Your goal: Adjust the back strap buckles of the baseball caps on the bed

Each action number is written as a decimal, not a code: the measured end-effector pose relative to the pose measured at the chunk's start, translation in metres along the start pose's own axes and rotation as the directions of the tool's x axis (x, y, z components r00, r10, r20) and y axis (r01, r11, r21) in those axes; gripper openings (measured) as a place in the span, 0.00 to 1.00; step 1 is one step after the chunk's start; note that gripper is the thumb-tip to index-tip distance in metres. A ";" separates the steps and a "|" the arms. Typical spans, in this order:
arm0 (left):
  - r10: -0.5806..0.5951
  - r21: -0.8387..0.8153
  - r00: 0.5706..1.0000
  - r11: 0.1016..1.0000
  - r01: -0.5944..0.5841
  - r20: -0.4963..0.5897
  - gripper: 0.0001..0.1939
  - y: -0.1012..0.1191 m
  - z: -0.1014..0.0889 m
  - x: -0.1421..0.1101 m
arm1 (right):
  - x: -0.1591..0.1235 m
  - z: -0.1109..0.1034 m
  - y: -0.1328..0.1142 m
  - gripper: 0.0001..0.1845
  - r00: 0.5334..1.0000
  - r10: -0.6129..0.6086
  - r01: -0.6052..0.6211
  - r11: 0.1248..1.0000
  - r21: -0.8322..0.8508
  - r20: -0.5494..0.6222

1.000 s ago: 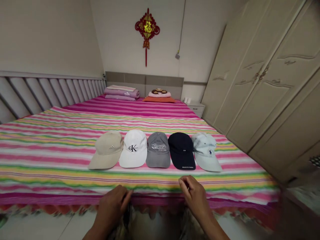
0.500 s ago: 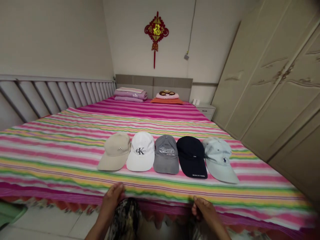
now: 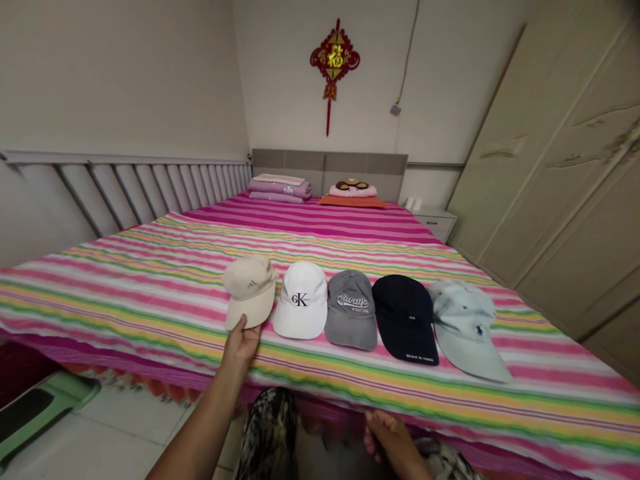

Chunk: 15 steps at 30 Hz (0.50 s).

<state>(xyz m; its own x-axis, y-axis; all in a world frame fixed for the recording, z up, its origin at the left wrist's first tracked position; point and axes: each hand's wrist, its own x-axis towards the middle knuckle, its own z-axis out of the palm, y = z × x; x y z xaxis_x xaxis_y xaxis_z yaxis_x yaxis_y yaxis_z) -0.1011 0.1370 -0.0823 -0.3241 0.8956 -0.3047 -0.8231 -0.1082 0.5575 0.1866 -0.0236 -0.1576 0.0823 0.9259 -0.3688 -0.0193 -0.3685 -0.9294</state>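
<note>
My left hand grips the brim of a beige baseball cap, thumb on top and fingers underneath. The cap is tilted, its front part lifted off the bed. To its right lie a white cap with black letters, a grey cap with white script, a black cap and a pale blue cap, side by side with brims toward me. My right hand hangs low by the bed's front edge, fingers curled in with nothing visible in them.
The caps lie on a striped bedspread. Folded purple bedding and an orange cloth sit by the headboard. A metal railing runs along the left, a wardrobe along the right. A green stool stands at lower left.
My left hand has reached forward, taken the beige cap by its brim and tilted it up. My right hand stays low by the bed edge. The view has turned slightly left.
</note>
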 end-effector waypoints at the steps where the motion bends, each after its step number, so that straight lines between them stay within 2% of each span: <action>1: 0.014 -0.023 0.999 1.000 -0.013 0.044 0.19 -0.004 -0.001 -0.007 | 0.000 0.002 -0.003 0.21 1.000 -0.006 0.006 1.000 -0.002 0.014; 3: -0.015 -0.044 0.991 0.999 0.021 0.131 0.19 -0.015 -0.009 -0.025 | -0.001 0.005 -0.016 0.22 0.999 -0.019 0.019 1.000 -0.005 0.046; 5: -0.138 0.006 0.975 0.990 0.139 0.176 0.18 -0.033 -0.025 -0.047 | -0.003 0.008 -0.037 0.23 0.994 -0.062 0.060 0.998 0.015 0.089; 6: -0.215 0.066 0.954 0.977 0.205 0.211 0.18 -0.043 -0.035 -0.059 | -0.005 0.010 -0.051 0.23 0.983 -0.116 0.110 0.993 0.046 0.142; 8: -0.314 0.199 0.911 0.943 0.267 0.266 0.18 -0.065 -0.054 -0.085 | -0.008 0.012 -0.081 0.27 0.964 -0.222 0.192 0.962 0.196 0.144; 10: -0.396 0.315 0.844 0.904 0.289 0.361 0.19 -0.083 -0.069 -0.110 | -0.012 0.013 -0.109 0.32 0.945 -0.288 0.211 0.898 0.385 0.155; 12: -0.503 0.434 0.748 0.844 0.316 0.432 0.23 -0.092 -0.078 -0.128 | -0.016 0.012 -0.130 0.34 0.951 -0.285 0.194 0.850 0.490 0.118; 14: -0.580 0.520 0.672 0.790 0.325 0.461 0.27 -0.090 -0.080 -0.134 | -0.022 0.009 -0.142 0.31 0.953 -0.295 0.216 0.828 0.518 0.075; 15: -0.588 0.537 0.659 0.782 0.316 0.469 0.27 -0.086 -0.078 -0.132 | -0.026 0.006 -0.144 0.30 0.950 -0.306 0.233 0.827 0.511 0.061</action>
<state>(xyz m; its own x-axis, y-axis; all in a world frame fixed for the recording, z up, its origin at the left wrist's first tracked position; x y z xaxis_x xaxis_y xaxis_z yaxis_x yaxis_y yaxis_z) -0.0240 -0.0054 -0.1508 0.4894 0.8559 -0.1669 -0.4953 0.4303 0.7547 0.1809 0.0064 -0.0145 0.0231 0.9975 -0.0668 -0.5057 -0.0460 -0.8615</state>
